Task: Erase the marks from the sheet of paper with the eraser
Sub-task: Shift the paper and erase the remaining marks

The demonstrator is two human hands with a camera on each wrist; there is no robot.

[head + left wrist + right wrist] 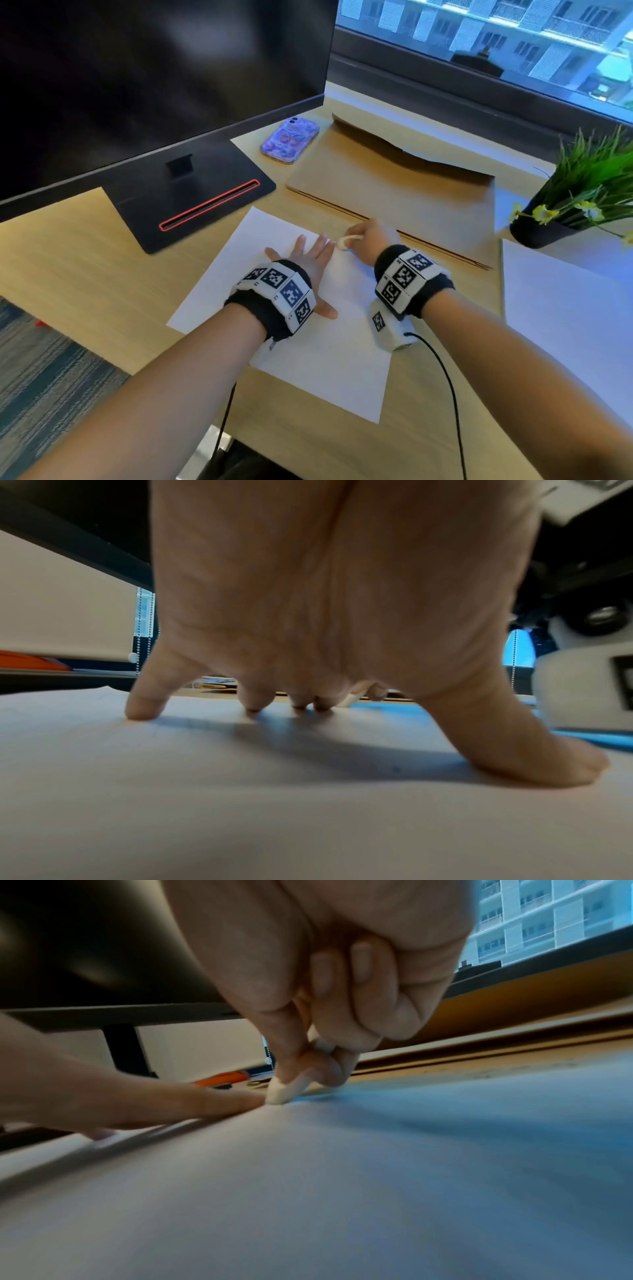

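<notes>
A white sheet of paper (329,363) lies on the wooden desk in front of me. My left hand (308,263) lies flat on the sheet with spread fingers, pressing it down; the left wrist view shows its fingertips (143,710) and thumb on the paper (274,818). My right hand (370,240) pinches a small white eraser (344,241) near the sheet's far right edge, just beyond my left fingertips. In the right wrist view the eraser (284,1091) touches the paper (377,1177) by a left finger (205,1104). No marks show clearly.
A dark monitor (154,75) on a black stand (191,202) fills the far left. A phone in a purple case (289,140) and a brown envelope (394,192) lie behind the sheet. A potted plant (579,192) and another white sheet (565,308) are at right.
</notes>
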